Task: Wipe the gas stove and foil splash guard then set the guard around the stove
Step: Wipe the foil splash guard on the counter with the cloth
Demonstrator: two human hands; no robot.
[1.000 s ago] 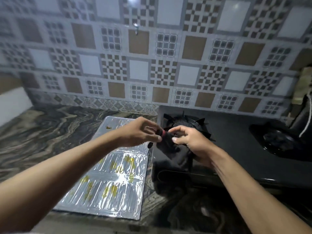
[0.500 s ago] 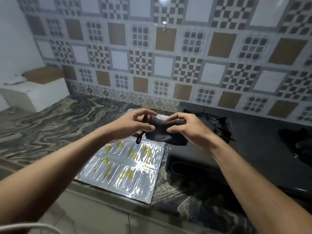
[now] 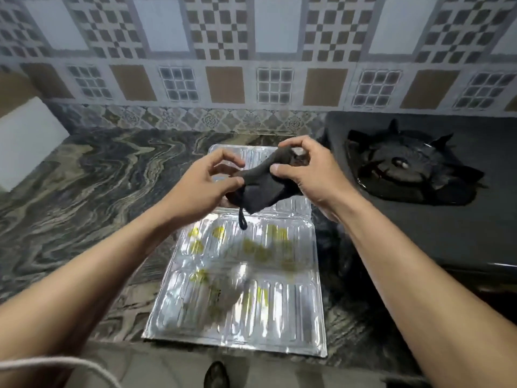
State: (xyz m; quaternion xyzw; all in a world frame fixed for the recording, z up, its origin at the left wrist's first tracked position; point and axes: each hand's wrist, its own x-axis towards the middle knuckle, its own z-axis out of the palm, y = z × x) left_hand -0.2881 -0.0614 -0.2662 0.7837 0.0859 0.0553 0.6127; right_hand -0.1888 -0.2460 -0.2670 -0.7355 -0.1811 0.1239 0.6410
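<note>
The left hand and the right hand both pinch a dark cloth in the air above the foil splash guard, which lies flat on the marble counter just left of the black gas stove.

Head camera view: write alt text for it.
Both hands, left hand and right hand, hold a dark cloth above a yellow-stained foil splash guard lying flat on the marble counter, beside a black gas stove.
</note>
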